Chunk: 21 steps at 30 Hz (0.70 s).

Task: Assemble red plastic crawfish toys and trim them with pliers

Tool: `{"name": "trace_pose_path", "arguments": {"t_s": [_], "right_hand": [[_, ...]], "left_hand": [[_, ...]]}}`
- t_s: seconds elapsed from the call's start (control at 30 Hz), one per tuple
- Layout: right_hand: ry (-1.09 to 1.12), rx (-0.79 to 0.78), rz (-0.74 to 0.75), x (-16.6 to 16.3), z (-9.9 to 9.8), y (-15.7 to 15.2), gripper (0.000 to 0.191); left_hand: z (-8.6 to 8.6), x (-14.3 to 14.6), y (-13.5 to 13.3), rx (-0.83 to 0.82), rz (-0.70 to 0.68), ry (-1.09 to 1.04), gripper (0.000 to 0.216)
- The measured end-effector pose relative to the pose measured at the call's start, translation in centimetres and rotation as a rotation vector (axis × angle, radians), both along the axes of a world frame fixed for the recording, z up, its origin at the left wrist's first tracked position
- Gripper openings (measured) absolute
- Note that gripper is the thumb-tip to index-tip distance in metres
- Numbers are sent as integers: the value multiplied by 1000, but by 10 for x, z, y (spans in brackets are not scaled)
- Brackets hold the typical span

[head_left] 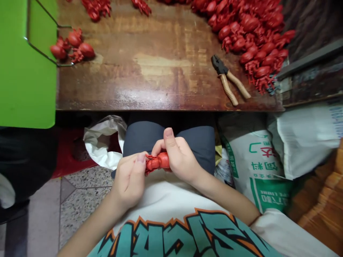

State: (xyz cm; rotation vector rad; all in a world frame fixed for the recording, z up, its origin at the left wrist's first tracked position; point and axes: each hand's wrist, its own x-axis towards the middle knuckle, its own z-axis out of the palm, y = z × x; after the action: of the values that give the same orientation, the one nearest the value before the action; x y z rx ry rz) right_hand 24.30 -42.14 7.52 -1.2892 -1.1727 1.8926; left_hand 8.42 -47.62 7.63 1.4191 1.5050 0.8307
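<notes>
Head view looks down on two bare hands held close together above the person's dark navy trousers (166, 139), just below the front edge of a scarred brown wooden surface (150, 67). The left hand (129, 182) and the right hand (180, 159) both have their grip closed on a glossy red crayfish figure (158, 161), which sits clamped between them, with its thin red legs poking out beside the left thumb. The right thumb points upward, and the right fingers curl over the figure's body.

On the surface, a dense heap of matching red crayfish figures (249, 39) runs along the far right, with a small cluster of them (72, 46) at the left, partly behind a thin metal wire frame (43, 46) on a bright green panel (26, 64). Steel pliers with tan wrapped handles (227, 78) lie just beside the heap. White woven sacks with green print (257, 167) stand right of the person's lap.
</notes>
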Motion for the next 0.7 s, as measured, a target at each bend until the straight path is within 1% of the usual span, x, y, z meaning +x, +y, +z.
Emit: {"name": "trace_pose_path", "arguments": {"t_s": [0.13, 0.2, 0.27, 0.33, 0.43, 0.5, 0.63, 0.7], "right_hand": [[87, -186, 3, -1, -1, 3, 84], [104, -187, -29, -1, -2, 4, 85], [84, -116, -74, 0, -3, 4, 86], [57, -36, -111, 2, -4, 4, 86], [29, 46, -140, 6, -6, 3, 83], [10, 106, -143, 8, -6, 1, 80], [-21, 291, -147, 10, -4, -4, 75], [-60, 394, -167, 10, -2, -7, 72]], "left_hand": [[-2, 6, -3, 21, 30, -30, 62], [-2, 9, -2, 30, 38, -51, 60], [-2, 10, 2, 76, 2, -55, 56], [-3, 11, 7, 184, -84, -50, 51], [-2, 11, 15, 361, -210, 17, 29], [0, 12, 18, 407, -238, 70, 20], [3, 12, 18, 386, -265, 56, 26], [3, 12, 18, 422, -260, 63, 27]]}}
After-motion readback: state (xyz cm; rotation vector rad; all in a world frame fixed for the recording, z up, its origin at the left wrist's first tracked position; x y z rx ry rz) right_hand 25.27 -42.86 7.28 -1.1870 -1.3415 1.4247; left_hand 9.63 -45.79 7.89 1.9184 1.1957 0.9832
